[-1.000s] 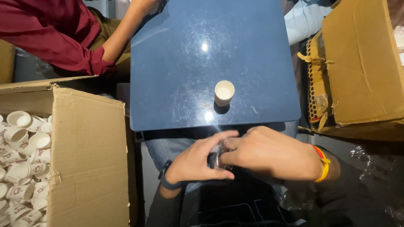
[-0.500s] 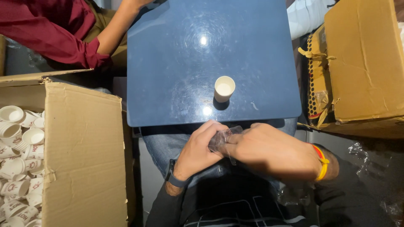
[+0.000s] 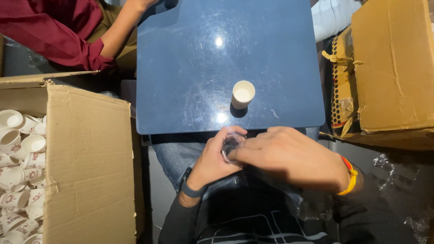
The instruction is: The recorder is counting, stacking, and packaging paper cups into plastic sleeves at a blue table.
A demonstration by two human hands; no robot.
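At far left I'm seeing a cardboard box of paper cups. My left hand and right hand are meeting near the desk edge, each grip pinching a small clear object. One cup is standing just beyond them.
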